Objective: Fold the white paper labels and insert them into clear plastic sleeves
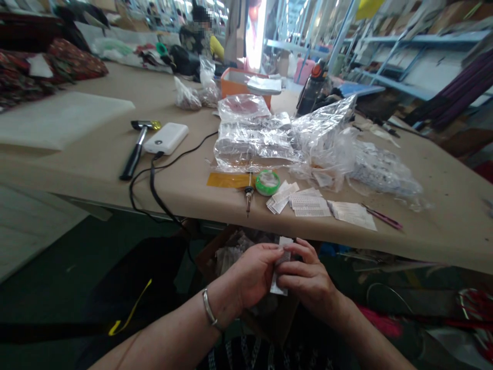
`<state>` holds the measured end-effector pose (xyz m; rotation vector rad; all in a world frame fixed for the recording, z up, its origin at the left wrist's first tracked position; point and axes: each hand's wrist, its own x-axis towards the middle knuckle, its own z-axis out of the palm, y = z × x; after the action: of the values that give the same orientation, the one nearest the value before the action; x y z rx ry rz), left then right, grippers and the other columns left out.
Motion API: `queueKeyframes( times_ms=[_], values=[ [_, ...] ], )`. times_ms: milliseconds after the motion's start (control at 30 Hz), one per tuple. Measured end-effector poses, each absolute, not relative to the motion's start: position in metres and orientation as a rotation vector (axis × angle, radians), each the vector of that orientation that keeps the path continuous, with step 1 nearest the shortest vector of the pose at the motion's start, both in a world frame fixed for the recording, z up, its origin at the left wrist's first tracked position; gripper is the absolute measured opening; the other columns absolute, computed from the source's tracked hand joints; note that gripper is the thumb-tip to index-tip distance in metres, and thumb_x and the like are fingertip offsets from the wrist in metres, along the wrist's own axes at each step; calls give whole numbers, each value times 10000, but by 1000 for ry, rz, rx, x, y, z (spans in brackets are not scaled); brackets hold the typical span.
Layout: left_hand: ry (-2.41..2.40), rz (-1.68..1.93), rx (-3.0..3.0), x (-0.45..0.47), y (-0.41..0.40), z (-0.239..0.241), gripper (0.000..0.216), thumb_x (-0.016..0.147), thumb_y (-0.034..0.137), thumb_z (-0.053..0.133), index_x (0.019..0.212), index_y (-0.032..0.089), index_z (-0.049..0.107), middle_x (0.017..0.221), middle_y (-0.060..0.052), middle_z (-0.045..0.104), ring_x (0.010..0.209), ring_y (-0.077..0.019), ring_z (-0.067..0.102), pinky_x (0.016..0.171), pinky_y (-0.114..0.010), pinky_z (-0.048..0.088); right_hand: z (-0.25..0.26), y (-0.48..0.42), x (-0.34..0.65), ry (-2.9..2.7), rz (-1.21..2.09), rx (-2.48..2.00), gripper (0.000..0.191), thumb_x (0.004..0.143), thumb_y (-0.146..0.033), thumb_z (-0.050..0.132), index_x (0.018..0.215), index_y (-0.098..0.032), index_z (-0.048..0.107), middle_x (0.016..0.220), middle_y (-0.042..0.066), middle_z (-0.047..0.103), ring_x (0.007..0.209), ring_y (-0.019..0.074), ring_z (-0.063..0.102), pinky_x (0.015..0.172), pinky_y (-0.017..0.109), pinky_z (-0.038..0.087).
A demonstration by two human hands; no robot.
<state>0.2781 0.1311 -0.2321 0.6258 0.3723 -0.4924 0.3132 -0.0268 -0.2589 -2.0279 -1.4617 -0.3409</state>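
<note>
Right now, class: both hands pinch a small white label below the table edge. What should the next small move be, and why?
Probably raise the white label onto the table beside the label stacks: the left hand and right hand both pinch it below the edge, in mid-air, resting on no surface.

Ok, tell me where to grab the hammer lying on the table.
Probably best to take the hammer by the lower end of its black handle, coming from the near edge of the table. The handle lies flat pointing that way, while the head sits close beside the white power bank.
</note>
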Motion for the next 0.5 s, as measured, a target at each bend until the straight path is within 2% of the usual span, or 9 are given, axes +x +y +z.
queueKeyframes(
  times_ms=[100, 200, 333, 500],
  values=[
    [376, -471, 643, 277, 133, -238, 154, 664, 145, 658, 800, 74, 651, 668, -50, 579, 511, -88, 498, 465, -198, 337, -257, -24, 312, -1478, -341, -2008, 225, 916, -203, 470, 833, -285, 662, 880, -51, 709, 1165, 181, 483, 1075, 449, 272],
    [404, -420, 635, 278, 135, -241, 141, 677, 149, 662, 797, 78, 641, 678, -54, 589, 525, -95, 526, 483, -199, 368, -251, -22, 317, -1481, -321, -1996, 154, 880, -197, 530, 970, -255, 640, 936, -10, 705, 1143, 205, 500, 1058, 463, 317],
    [458, -407, 668, 278, 139, -240, 141, 763, 214, 607, 829, 90, 617, 677, -77, 627, 541, -154, 588, 571, -295, 468, -230, -6, 351, -1375, -380, -2053, 315, 877, -169, 477, 1185, -189, 542, 1079, 84, 645, 1150, 233, 492, 959, 437, 442],
    [539, -429, 743, 274, 142, -235, 140, 823, 227, 525, 839, 102, 585, 663, -83, 642, 544, -174, 612, 585, -323, 485, -207, 38, 407, -1168, -634, -2486, 452, 857, -381, 544, 1246, -152, 518, 1248, 136, 539, 1230, 326, 383, 1017, 516, 334]
  ],
)
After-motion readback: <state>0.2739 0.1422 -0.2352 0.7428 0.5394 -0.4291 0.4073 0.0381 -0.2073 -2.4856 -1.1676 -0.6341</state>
